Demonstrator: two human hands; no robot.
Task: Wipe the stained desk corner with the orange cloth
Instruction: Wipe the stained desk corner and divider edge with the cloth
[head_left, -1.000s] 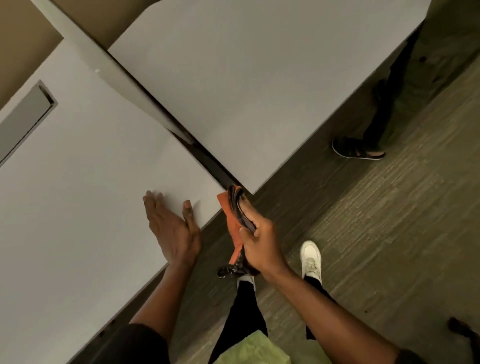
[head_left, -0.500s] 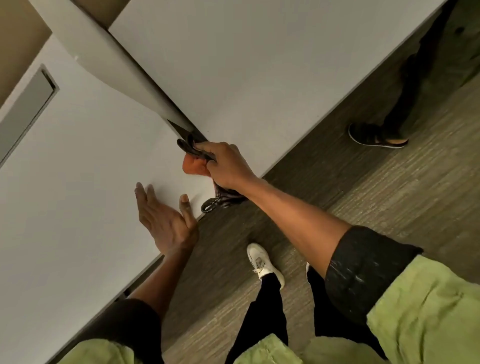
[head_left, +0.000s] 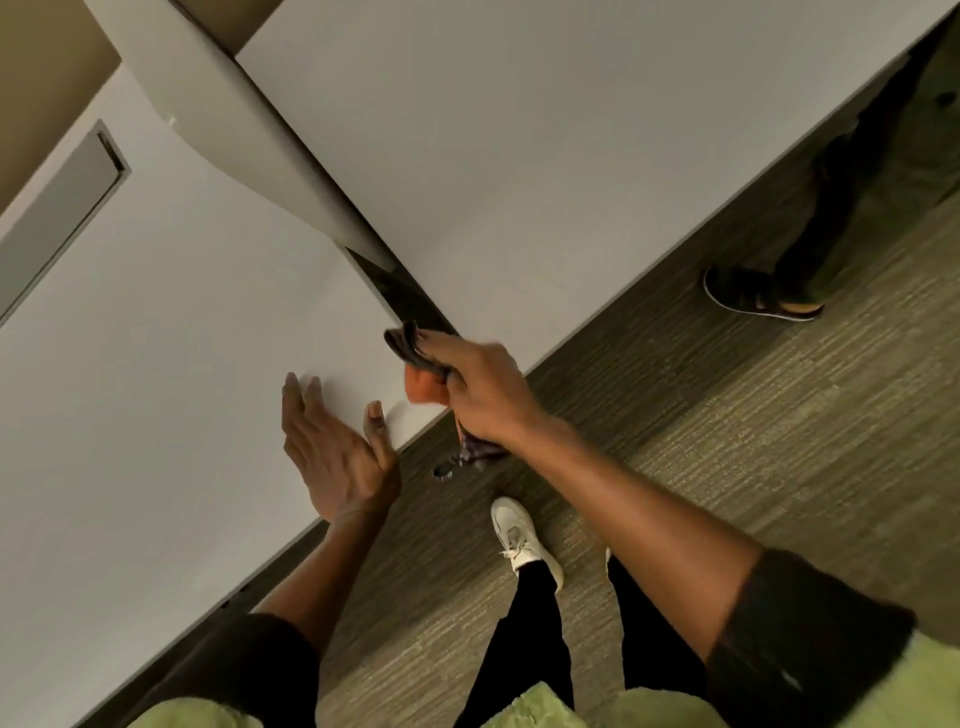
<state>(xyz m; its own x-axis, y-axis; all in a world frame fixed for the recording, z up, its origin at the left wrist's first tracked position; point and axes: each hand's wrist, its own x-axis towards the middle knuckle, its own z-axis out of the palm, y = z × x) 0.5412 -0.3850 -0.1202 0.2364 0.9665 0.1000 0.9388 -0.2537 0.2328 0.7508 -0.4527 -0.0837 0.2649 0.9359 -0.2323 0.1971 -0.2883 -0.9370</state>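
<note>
The orange cloth (head_left: 423, 387), dark-soiled and bunched, is clenched in the right hand (head_left: 480, 395) and pressed at the white desk's (head_left: 156, 374) front corner, beside the gap. The left hand (head_left: 332, 457) is laid flat, fingers spread, holding nothing, along the front edge nearby.

Second white desk (head_left: 545, 130) is lying top right, with a grey divider panel (head_left: 244, 135) running along the dark gap beside it. Grey rectangular cover plate (head_left: 57, 208) is sitting flush at far left. Grey-green striped carpet (head_left: 727, 441) is covering the floor. White sneaker (head_left: 522, 538) is pointing toward the desks. Another person's dark sandal (head_left: 758, 299) is standing on the carpet at right, well apart from the sneaker.
</note>
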